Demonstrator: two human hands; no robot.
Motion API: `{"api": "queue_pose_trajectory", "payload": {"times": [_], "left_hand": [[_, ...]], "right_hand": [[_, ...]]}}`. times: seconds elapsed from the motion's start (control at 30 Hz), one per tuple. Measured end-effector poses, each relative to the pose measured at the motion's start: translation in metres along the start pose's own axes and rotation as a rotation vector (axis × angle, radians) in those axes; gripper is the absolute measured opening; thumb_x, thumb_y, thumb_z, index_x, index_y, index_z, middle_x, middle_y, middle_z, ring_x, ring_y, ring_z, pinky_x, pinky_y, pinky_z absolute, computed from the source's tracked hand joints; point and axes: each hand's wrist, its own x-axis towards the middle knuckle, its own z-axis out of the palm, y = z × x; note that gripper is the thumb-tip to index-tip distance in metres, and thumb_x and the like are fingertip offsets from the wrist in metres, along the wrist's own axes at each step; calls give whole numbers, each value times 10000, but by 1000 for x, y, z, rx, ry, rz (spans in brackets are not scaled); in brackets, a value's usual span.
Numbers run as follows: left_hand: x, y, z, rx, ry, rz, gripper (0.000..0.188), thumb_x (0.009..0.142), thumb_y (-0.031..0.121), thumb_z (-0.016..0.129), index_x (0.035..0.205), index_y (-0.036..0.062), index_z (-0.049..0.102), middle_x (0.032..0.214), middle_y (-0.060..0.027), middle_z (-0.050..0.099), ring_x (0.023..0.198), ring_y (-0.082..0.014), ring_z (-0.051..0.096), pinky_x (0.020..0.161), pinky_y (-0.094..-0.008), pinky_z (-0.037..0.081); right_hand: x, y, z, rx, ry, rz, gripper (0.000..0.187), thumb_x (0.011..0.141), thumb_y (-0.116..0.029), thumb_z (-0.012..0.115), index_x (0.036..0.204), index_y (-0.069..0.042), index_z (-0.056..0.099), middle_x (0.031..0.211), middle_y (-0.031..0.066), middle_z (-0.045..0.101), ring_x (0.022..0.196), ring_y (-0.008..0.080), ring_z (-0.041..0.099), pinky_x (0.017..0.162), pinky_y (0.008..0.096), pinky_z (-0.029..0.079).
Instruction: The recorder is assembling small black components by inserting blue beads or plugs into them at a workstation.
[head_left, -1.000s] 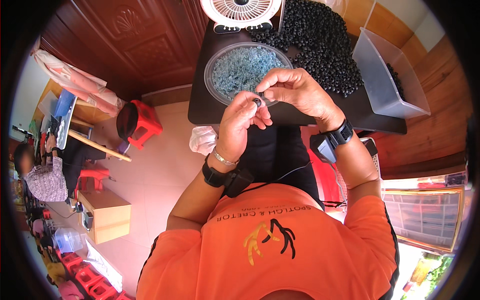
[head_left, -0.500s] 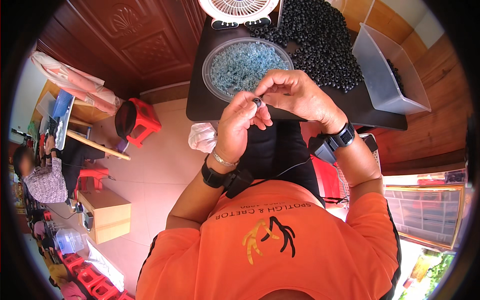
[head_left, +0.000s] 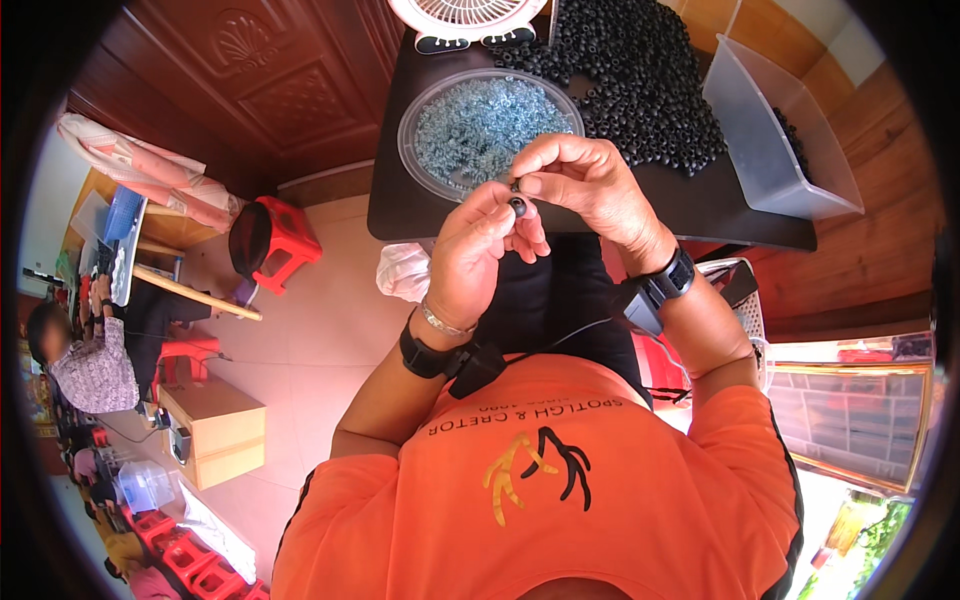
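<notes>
Between the thumb and fingers of my left hand [head_left: 466,252] is a small round black plastic piece with a hole [head_left: 517,206]. My right hand [head_left: 592,190] is closed in a pinch just above it, thumb against forefinger. A small dark bit shows at those fingertips, too small to name. Both hands are held over the table's near edge. Right beyond them stands a clear round tub [head_left: 409,152] full of small bluish see-through pieces [head_left: 485,125]. A big heap of similar black pieces [head_left: 645,90] lies farther off to the right.
A white fan [head_left: 470,18] stands at the back of the dark table [head_left: 740,212]. On the right a clear plastic bin [head_left: 770,140] is tilted, with black pieces inside. A red stool [head_left: 285,245] and a cardboard box [head_left: 215,425] are on the left; another person [head_left: 95,370] sits there.
My right fingertips have shifted slightly, with the thumb now closer over the black piece. My left hand keeps its grip on that piece. The view has moved a little.
</notes>
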Motion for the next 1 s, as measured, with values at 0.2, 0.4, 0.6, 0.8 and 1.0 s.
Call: {"api": "queue_pose_trajectory", "payload": {"times": [0.2,0.4,0.6,0.8,1.0], "left_hand": [[0,0,-3,1,-26,-14,246,955,253,441,922,24,526,764,-111,568,709,-221,577,665,-307,450],[0,-3,-6,-20,-50,-47,259,925,283,522,946,27,556,784,-70,595,722,-179,612,660,-266,454],[-1,-3,-6,3,-54,-69,284,922,288,526,968,9,560,770,-66,592,717,-177,609,657,-265,453],[-2,1,1,46,-41,-96,266,922,271,481,922,11,537,721,-80,533,700,-224,572,672,-313,449],[-2,-2,-4,40,-63,-121,285,926,267,516,1007,-3,563,757,-52,571,708,-164,596,647,-259,446]], "right_hand": [[0,-12,-7,-77,-60,11,98,862,14,653,952,-14,678,884,16,670,836,81,618,777,240,514],[-2,-22,-16,-138,-159,15,115,840,59,646,933,-4,667,931,30,640,875,103,600,801,239,481],[-1,-31,-16,-251,-254,-36,99,830,46,663,911,-10,663,916,36,639,872,128,611,795,259,486],[0,-34,-16,-366,-315,-92,111,810,43,675,896,-25,661,907,37,643,865,139,618,794,273,488],[-1,-37,-15,-451,-351,-125,129,787,54,675,890,-22,657,900,46,648,856,155,622,796,276,487]]}}
